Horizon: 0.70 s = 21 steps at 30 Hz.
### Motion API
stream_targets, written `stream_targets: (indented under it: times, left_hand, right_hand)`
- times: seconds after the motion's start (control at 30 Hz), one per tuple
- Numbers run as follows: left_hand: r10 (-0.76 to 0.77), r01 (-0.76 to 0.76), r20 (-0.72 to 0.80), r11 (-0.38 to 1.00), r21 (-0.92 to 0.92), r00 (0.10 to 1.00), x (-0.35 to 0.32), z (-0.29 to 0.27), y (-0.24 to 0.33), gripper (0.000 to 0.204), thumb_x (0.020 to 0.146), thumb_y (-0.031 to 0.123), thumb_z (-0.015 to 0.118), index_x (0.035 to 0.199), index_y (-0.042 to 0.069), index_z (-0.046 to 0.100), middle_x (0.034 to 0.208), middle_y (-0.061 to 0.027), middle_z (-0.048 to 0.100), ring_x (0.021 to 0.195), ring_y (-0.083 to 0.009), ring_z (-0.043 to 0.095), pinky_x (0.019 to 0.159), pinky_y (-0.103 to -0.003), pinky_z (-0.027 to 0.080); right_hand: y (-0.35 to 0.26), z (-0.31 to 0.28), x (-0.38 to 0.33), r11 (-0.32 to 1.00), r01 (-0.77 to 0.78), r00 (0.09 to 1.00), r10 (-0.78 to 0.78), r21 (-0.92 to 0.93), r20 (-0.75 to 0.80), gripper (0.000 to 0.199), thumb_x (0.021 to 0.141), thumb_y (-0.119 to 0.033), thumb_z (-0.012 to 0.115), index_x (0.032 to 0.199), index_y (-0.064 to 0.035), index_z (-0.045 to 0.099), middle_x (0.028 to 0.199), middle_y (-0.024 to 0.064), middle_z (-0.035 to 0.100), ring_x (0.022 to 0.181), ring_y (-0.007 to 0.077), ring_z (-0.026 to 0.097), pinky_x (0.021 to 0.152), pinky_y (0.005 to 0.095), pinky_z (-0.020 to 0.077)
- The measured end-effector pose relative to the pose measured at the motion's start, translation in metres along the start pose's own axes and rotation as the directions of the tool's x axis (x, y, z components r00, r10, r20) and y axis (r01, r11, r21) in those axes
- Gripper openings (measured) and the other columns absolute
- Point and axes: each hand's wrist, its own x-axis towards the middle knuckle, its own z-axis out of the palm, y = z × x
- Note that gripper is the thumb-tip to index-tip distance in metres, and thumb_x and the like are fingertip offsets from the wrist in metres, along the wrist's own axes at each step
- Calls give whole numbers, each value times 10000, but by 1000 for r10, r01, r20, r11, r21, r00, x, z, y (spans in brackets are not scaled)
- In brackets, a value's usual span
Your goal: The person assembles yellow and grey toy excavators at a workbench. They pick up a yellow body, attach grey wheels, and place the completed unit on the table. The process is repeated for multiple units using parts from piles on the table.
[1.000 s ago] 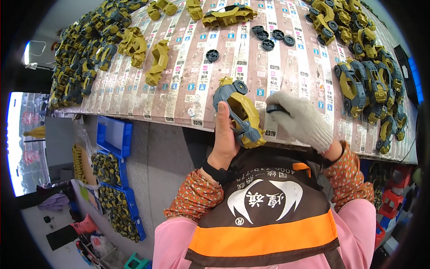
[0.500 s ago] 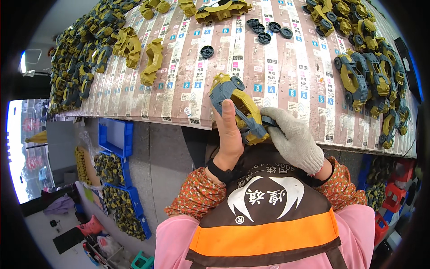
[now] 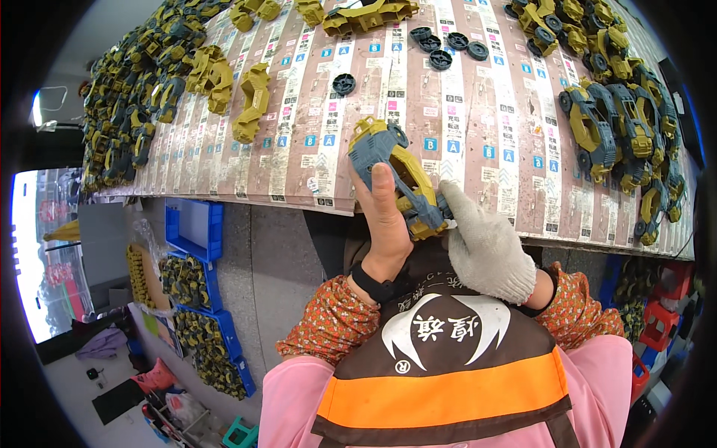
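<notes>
First-person view down at my two hands over a patterned table. My bare L hand is clamped round a toy car, thumb along its near side; the car is tilted, held at the table's front edge, a wheel already on its far end. My R hand, in a white knit glove, is against the car's near R corner, index finger on a dark wheel there.

What's changed: 1 s ago R was a bit off to the side w/ the wheel, apart from the car; now wheel & car are touching, & L hasn't let go. I take that to mean the fitting is at the press-on stage; can't tell if the wheel's fully seated, as the glove hides most of it. Also can't tell if R's fingers are pinching it or just pushing.

Beyond the car: loose wheels, a lone one nearer, yellow shells to L, car piles at far R.
</notes>
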Motion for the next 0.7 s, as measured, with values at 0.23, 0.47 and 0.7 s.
stream_targets:
  times: [0.23, 0.47, 0.7]
  left_hand:
    - [90, -85, -61, 993, 78, 994, -2, 11, 7, 840, 1050, 566, 645, 1629, 97, 257, 1402, -86, 493, 1238, -169, 549, 1058, -354, 497]
    - [168, -160, -95, 983, 89, 981, -8, 37, 26, 991, 1020, 595, 675, 1699, 106, 144, 1504, -108, 431, 1321, -206, 499, 1142, -390, 436]
    - [200, -195, -31, 974, 115, 979, 3, 46, 27, 972, 1035, 463, 717, 1707, 109, 111, 1525, -102, 411, 1345, -199, 463, 1172, -381, 391]
  right_hand:
    - [13, 12, 4, 994, 100, 994, -98, 33, -38, 698, 829, -17, 603, 1490, 111, 419, 1108, 369, 681, 882, 521, 712, 786, 572, 570]
    - [4, 9, 3, 990, 132, 980, -122, 53, -156, 734, 787, 16, 591, 1502, 92, 443, 1111, 364, 683, 927, 516, 712, 827, 560, 572]
    - [-1, -10, 7, 984, 26, 994, -7, 178, -109, 722, 823, -55, 669, 1511, 60, 483, 1102, 329, 706, 935, 467, 728, 856, 509, 583]
